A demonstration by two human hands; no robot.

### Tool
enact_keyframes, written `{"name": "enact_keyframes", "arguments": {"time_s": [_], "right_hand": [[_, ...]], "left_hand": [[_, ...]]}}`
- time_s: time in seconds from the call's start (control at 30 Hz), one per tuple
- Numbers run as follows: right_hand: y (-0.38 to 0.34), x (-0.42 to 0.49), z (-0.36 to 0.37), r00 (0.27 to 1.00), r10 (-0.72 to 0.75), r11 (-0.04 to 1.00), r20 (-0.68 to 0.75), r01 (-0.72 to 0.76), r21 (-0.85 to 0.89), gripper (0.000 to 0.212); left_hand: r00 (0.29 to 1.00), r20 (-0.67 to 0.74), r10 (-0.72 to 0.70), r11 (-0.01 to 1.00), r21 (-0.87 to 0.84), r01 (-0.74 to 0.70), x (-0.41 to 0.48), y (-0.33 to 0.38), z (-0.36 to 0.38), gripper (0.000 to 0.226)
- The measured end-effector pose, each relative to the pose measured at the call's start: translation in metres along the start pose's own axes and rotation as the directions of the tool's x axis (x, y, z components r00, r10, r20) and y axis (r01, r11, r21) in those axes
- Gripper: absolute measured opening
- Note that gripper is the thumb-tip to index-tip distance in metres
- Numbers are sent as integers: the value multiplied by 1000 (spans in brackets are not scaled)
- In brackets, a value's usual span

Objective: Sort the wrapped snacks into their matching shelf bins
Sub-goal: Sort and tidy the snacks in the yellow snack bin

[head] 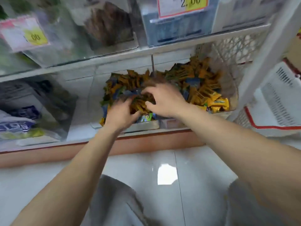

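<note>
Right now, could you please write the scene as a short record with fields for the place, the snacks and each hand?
place: lower white shelf, clear plastic bins
snacks: small orange, blue and green wrapped snacks, piled mixed
left hand: fingers among the wrappers, grip blurred
right hand: fingers curled over the pile, grip unclear
above: white and yellow price tag

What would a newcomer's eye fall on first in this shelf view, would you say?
The heap of yellow-orange wrapped snacks at the middle of the lower shelf, with the left hand and right hand both on it, blurred. Then the price tag reading 2.00, top centre-right.
</note>
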State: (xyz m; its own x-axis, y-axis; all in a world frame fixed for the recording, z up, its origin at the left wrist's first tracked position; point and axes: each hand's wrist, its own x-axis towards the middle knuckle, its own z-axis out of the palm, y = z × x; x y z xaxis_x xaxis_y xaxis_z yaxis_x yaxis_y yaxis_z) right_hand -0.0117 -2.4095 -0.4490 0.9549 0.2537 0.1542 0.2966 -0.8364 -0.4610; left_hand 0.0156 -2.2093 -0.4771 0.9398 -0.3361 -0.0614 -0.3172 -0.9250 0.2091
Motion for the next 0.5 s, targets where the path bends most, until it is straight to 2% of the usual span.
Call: {"name": "enact_keyframes", "arguments": {"time_s": [0.07,0.13,0.27,0.37,0.43,0.5], "right_hand": [[10,2,15,997,-78,989,11,78,-125,44],[11,0,22,990,-141,960,20,141,-240,40],[-7,1,21,980,-198,893,-11,175,-414,23],[-28,7,19,975,-155,905,161,206,-373,26],[-39,10,21,936,-90,851,339,250,-462,30],[-44,13,24,901,-9,809,433,261,-526,34]], "left_hand": [[999,-10,39,999,-37,-39,1,-15,11,64],[995,-87,48,990,-131,-59,-1,-24,14,57],[987,-156,31,966,-250,-69,-3,-29,9,40],[980,-197,12,955,-288,-69,-3,-38,5,26],[980,-197,15,949,-305,-75,-4,-45,5,22],[984,-177,30,944,-319,-86,-3,-51,6,22]]}}
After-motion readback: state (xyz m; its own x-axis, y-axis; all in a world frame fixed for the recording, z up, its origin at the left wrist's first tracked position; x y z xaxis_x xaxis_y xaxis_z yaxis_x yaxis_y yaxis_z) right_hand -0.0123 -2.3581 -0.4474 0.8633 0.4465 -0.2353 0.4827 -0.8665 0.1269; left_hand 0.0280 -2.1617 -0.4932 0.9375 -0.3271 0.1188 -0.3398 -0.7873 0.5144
